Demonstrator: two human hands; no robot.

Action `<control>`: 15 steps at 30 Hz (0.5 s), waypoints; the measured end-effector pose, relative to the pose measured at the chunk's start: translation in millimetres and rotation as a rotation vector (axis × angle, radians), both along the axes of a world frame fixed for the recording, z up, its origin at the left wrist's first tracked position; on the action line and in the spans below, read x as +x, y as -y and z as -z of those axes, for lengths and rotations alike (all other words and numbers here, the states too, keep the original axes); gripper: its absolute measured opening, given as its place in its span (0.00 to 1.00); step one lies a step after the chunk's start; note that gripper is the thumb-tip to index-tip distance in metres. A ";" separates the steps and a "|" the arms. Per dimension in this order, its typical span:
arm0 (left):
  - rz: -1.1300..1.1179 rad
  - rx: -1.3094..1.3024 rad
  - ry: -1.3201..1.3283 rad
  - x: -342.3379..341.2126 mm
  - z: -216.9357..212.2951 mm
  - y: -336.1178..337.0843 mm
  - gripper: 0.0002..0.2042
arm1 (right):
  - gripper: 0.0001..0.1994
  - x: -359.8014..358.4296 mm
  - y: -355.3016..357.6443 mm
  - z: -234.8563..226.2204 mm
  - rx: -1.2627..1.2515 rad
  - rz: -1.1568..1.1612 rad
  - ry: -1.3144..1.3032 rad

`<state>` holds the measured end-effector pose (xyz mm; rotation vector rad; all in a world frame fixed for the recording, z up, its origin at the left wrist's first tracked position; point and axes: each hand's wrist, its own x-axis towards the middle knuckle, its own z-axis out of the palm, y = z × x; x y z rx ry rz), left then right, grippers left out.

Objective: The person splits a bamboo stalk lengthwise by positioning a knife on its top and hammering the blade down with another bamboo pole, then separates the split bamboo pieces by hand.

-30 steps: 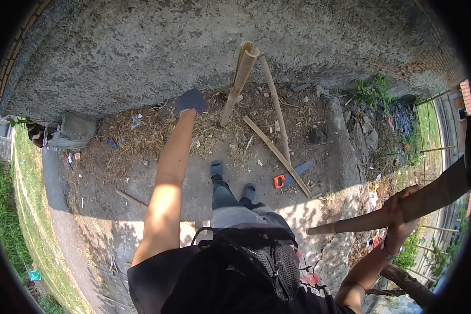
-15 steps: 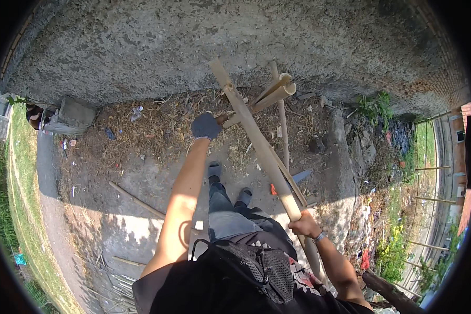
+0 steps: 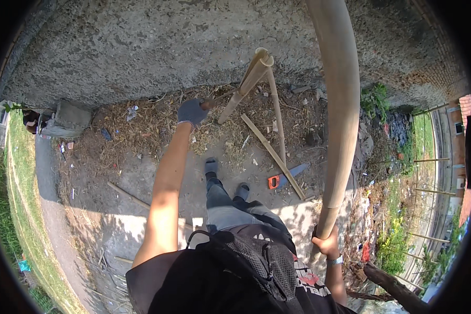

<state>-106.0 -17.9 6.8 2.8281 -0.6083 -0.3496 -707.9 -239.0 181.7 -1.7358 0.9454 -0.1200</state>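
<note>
bamboo pole (image 3: pixel 345 104), now raised from across the split bamboo (image 3: pixel 251 83) at upper centre, stands right of centre, leaving that piece in plain view; right hand (image 3: pixel 327 245) wraps its lower part. gloved left hand (image 3: pixel 192 112), upper left of centre, grips a wooden-handled tool (image 3: pixel 208 105) reaching the split bamboo.

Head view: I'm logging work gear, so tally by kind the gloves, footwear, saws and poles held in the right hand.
Dark grey fabric glove, left hand: 1
Dark grey footwear pieces: 2
Orange-handled metal saw: 1
Thick tan bamboo pole, right hand: 1
Total: 5
</note>
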 end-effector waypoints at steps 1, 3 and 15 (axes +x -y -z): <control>0.042 0.027 0.010 1.1 1.7 -3.9 0.28 | 0.08 -4.0 -9.1 29.2 -0.004 -0.016 0.012; -0.017 0.046 -0.030 -10.8 -5.2 3.2 0.27 | 0.07 -10.7 -12.6 75.2 -0.068 -0.056 0.005; -0.091 0.102 -0.075 -5.3 -12.9 17.2 0.23 | 0.07 25.6 2.7 154.6 0.288 0.075 -0.466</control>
